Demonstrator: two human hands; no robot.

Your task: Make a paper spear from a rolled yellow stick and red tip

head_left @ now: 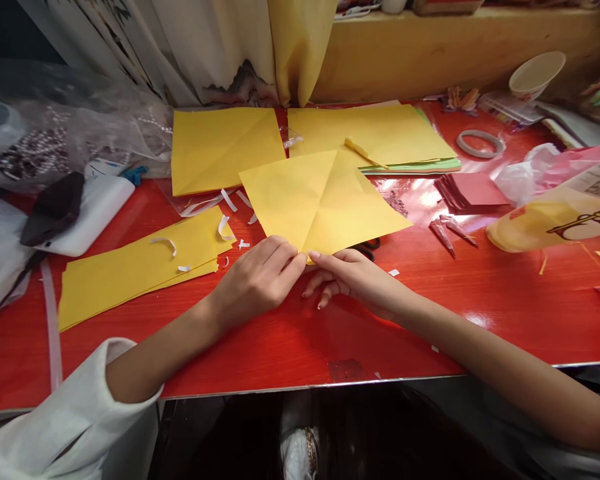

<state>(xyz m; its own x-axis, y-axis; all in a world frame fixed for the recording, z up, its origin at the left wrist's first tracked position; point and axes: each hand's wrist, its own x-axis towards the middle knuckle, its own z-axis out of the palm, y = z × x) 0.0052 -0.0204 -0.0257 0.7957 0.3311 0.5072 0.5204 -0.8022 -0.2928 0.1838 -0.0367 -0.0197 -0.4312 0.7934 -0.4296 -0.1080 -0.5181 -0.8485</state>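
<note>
A square sheet of yellow paper (325, 200) with crossing crease lines is held just above the red table, one corner toward me. My left hand (260, 277) pinches that near corner with its fingers curled in. Beside it, my right hand (360, 277) presses thumb and index finger on the same corner, its other fingers loosely bent below. The two hands nearly touch at the fingertips. Partly hidden under the paper's right side are black scissor handles (370, 248).
Yellow paper stacks (225, 147) lie behind, a yellow pen (365, 153) on one. Cut yellow strips (140, 270) and white scraps are at left. To the right are red paper squares (473, 191), a tape roll (480, 143) and a bottle (555, 207). The table's front edge (310, 387) is near me.
</note>
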